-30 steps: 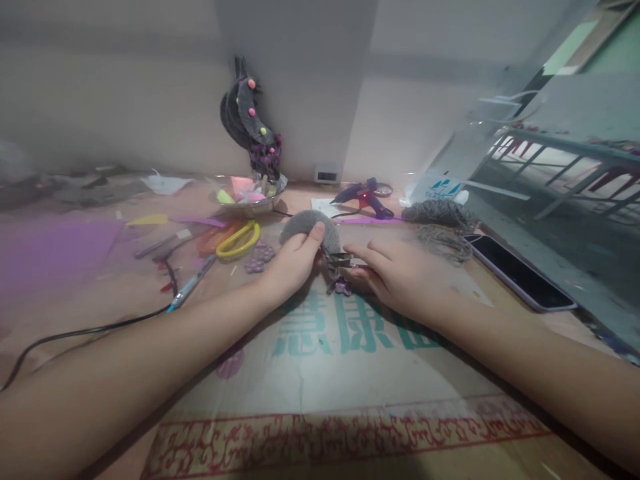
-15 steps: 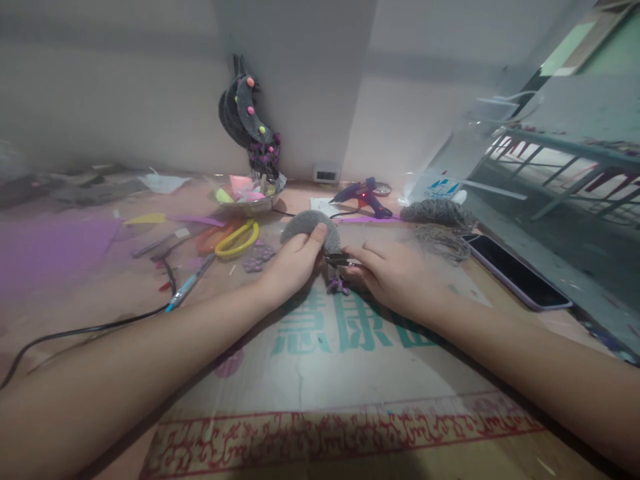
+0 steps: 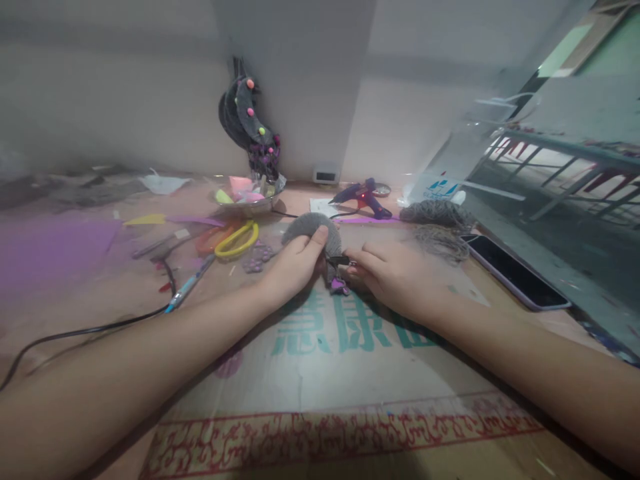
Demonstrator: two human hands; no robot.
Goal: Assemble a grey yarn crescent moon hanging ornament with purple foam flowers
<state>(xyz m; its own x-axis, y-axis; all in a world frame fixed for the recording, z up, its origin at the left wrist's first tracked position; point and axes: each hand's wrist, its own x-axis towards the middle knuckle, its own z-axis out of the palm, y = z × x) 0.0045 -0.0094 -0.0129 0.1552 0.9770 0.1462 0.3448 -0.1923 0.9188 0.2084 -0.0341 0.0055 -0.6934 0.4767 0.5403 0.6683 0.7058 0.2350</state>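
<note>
Pinched under the thumb of my left hand (image 3: 297,263) is a grey fuzzy crescent (image 3: 311,225), its curve facing up. My right hand (image 3: 385,270) closes its fingers on a small dark tool (image 3: 339,261), whose kind I cannot make out. The tool's tip touches or overlaps the crescent's lower right end. Just below that tip, a purple piece (image 3: 339,286) hangs from the crescent's end. A small lilac beaded piece (image 3: 259,257) lies left of my left hand.
Behind my hands are a dark glue gun (image 3: 363,199) with a red light and a bowl (image 3: 250,207) of coloured bits. Yellow-handled scissors (image 3: 237,241) and a blue pen (image 3: 187,287) lie left. Grey yarn (image 3: 440,230) and a phone (image 3: 517,272) lie right. A decorated dark crescent (image 3: 245,113) hangs behind.
The purple piece at the crescent's end has turned and shows a broader face. Both hands keep nearly the same place and grip.
</note>
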